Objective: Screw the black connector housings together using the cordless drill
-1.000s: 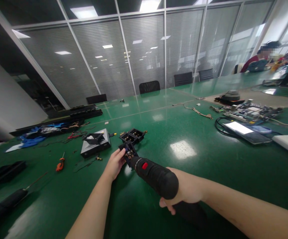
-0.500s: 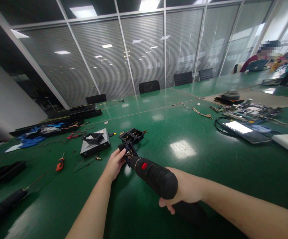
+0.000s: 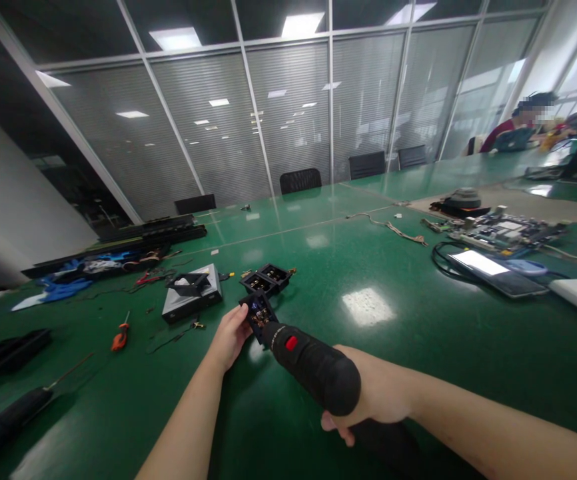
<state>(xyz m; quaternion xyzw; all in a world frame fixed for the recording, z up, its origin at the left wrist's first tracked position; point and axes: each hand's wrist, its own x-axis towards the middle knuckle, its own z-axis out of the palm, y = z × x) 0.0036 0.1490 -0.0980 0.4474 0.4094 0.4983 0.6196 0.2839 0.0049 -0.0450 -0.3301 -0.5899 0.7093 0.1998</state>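
Note:
In my right hand (image 3: 368,387) is a black cordless power screwdriver (image 3: 313,370) with a red switch on top. Its nose points away from me, at the near edge of a small black box (image 3: 258,312) with metal parts inside. My left hand (image 3: 231,333) pinches the left side of that box, thumb on its rim. The bit's tip is hidden behind the tool's body, so I cannot tell whether it touches a screw. Just beyond lies a black two-compartment box (image 3: 267,277) with brass-coloured parts in it.
On the left are a grey box (image 3: 193,293) with a black bracket on top, an orange screwdriver (image 3: 120,337), a long-bit black tool (image 3: 13,417) and a black tray (image 3: 8,357). To the right lie a phone (image 3: 498,270) and a circuit board (image 3: 511,230). A person (image 3: 513,130) sits far right.
The whole view has shifted slightly, with everything a little lower. The small box's inside shows a bit more beyond the tool's nose. Both hands keep their grips.

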